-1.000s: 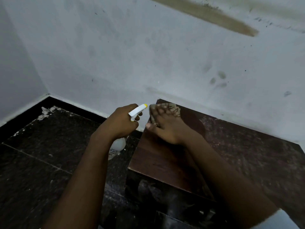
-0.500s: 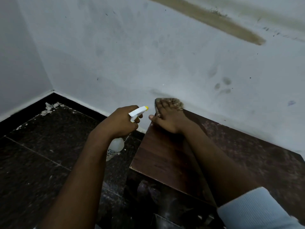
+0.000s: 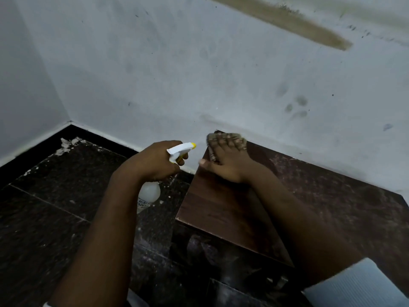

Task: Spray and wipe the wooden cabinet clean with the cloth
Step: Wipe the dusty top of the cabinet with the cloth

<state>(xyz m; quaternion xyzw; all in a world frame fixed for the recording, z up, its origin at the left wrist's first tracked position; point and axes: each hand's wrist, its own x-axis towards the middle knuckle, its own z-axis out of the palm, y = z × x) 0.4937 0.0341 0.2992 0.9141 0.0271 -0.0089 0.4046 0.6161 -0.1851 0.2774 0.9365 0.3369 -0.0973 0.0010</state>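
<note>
The wooden cabinet point(image 3: 221, 209) stands low against the white wall, its brown top shiny on the left and dusty on the right. My right hand point(image 3: 225, 162) lies flat with straight fingers on a tan patterned cloth point(image 3: 240, 140), pressing it onto the cabinet's far left corner by the wall. My left hand point(image 3: 155, 162) grips a white spray bottle point(image 3: 149, 193) by its trigger head, just left of the cabinet. The yellow nozzle tip points toward the cloth. The bottle's body hangs below my fist.
The stained white wall point(image 3: 199, 74) runs right behind the cabinet. Dark stone floor tiles point(image 3: 55, 207) lie to the left, with white debris point(image 3: 68, 144) in the corner. Below the cabinet's front edge sits a dark dusty space point(image 3: 221, 262).
My right hand has slid the cloth away from me to the far corner against the wall. My left hand has kept the bottle beside the cabinet.
</note>
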